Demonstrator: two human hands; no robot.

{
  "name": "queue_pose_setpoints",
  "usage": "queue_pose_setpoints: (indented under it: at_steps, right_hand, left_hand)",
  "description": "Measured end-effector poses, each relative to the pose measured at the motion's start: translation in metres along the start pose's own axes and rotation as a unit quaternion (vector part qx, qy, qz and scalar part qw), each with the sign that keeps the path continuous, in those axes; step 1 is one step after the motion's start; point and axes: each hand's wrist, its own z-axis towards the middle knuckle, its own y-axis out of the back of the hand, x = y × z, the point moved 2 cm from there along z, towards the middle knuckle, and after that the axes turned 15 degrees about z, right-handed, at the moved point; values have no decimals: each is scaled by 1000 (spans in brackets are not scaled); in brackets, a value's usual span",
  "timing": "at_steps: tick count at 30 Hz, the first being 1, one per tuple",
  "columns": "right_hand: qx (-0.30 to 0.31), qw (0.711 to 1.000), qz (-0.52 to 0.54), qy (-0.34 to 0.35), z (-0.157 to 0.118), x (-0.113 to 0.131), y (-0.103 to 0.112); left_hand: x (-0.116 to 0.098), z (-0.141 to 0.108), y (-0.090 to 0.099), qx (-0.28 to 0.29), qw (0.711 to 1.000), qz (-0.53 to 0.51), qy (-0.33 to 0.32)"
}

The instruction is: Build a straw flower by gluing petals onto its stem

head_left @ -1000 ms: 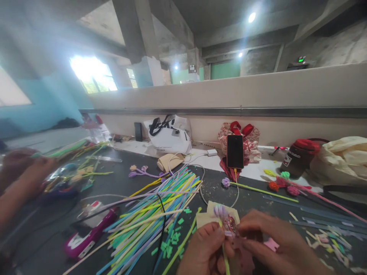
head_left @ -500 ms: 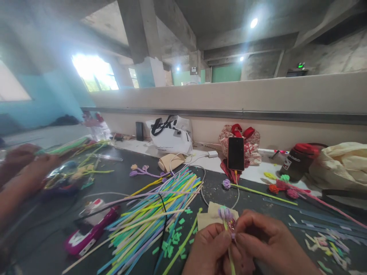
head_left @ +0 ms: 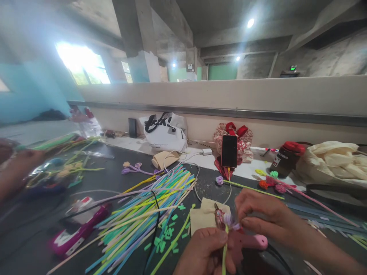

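My left hand is closed around the yellow-green stem of a pipe-cleaner flower with a light purple head. Just right of the head is my right hand, its fingers curled and pinched together; what they hold, if anything, is hidden. Beneath the hands lies a pink corded tool that looks like a hot glue gun, partly covered by my left hand. Its brownish tip rests over a piece of tan cardboard.
A pile of coloured pipe cleaners spreads to the left, beside green snippets and a magenta device. A propped phone, a purple flower and a dark red-lidded bottle stand or lie beyond. Another person's hand works at far left.
My right hand has moved up and away from my left, and its forearm now reaches across the right side. The pink tool has come into view below. The view has shifted slightly right.
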Motion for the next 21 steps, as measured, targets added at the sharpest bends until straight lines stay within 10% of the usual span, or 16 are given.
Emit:
queue_pose_setpoints:
  at_steps: [21]
  right_hand:
    - [60,997,-34,-26,17,-1,-3]
  left_hand:
    - [9,5,-4,-11,999,31,23]
